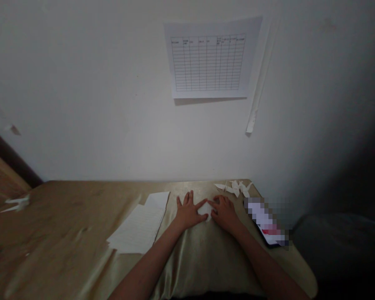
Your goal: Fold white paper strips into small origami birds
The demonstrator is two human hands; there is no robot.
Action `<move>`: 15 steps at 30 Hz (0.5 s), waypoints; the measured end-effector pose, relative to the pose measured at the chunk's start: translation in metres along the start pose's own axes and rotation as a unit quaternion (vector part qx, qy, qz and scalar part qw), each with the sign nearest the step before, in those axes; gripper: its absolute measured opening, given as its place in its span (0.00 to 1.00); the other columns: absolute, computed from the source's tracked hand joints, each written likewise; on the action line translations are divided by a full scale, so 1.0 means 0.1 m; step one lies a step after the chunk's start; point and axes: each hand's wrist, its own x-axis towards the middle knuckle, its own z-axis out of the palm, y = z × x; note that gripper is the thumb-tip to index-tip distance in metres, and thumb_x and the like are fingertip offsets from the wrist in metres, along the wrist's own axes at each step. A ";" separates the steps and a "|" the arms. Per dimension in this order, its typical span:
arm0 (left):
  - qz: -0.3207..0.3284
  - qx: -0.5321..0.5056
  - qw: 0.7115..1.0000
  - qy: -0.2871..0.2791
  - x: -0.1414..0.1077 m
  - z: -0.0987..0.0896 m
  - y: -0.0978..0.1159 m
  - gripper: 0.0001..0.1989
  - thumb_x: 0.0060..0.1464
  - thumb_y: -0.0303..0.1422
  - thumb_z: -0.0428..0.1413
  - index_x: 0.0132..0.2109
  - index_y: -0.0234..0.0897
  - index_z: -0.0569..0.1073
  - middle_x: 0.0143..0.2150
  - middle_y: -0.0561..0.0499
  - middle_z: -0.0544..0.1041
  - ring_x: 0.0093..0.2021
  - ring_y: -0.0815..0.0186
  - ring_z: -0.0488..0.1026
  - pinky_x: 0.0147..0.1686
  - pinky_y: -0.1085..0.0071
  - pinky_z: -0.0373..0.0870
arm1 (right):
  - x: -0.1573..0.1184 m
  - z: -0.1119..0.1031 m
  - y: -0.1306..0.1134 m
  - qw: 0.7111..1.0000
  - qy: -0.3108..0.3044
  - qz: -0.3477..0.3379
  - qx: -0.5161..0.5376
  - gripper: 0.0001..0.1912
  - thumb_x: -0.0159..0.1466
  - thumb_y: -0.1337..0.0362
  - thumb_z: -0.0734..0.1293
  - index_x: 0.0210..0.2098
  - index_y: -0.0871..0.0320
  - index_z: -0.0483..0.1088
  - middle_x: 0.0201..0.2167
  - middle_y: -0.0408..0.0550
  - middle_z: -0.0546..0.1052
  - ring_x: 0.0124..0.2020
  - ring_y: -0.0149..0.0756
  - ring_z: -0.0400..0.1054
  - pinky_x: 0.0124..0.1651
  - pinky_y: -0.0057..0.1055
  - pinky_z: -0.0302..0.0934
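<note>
A small piece of white folded paper [205, 211] lies on the cloth-covered table between my two hands. My left hand [187, 213] rests flat with its fingers spread, its index finger and thumb reaching the paper's left side. On the other side, my right hand [224, 211] has its fingers bent, with index finger and thumb at the paper's right edge. Parts of the paper are hidden under the fingertips. Close to my left forearm lies a stack of lined white paper sheets [139, 229]. Several folded white paper pieces [236, 188], shaped like cranes, sit beyond my right hand.
A phone [265, 225], partly blurred out, lies at the table's right edge. The gold tablecloth [65, 233] has wrinkles. White scraps [18, 203] lie at the far left. A printed table sheet [209, 60] hangs on the wall behind.
</note>
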 end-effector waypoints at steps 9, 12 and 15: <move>0.001 -0.004 1.000 0.007 0.01 0.04 -0.02 0.37 0.57 0.59 0.61 0.72 0.69 0.65 0.82 0.45 0.51 0.80 0.33 0.43 0.69 0.22 0.33 | 0.02 -0.19 0.02 1.000 0.006 0.009 -0.014 0.12 0.62 0.61 0.73 0.45 0.49 0.85 0.48 0.55 0.78 0.57 0.53 0.67 0.61 0.50 0.62; -0.001 -0.002 1.000 0.005 0.00 0.02 0.00 0.37 0.57 0.58 0.61 0.72 0.69 0.64 0.82 0.44 0.50 0.80 0.34 0.43 0.69 0.22 0.33 | 0.02 -0.25 0.03 1.000 0.012 0.000 -0.018 0.06 0.61 0.60 0.75 0.37 0.50 0.86 0.45 0.56 0.78 0.56 0.55 0.67 0.62 0.53 0.61; -0.003 0.000 1.000 0.006 -0.01 0.01 0.00 0.37 0.58 0.59 0.60 0.72 0.69 0.64 0.82 0.45 0.50 0.80 0.34 0.42 0.69 0.22 0.33 | 0.02 -0.29 0.02 0.999 0.013 0.004 -0.029 0.05 0.60 0.58 0.76 0.30 0.51 0.85 0.44 0.57 0.78 0.54 0.56 0.67 0.62 0.56 0.60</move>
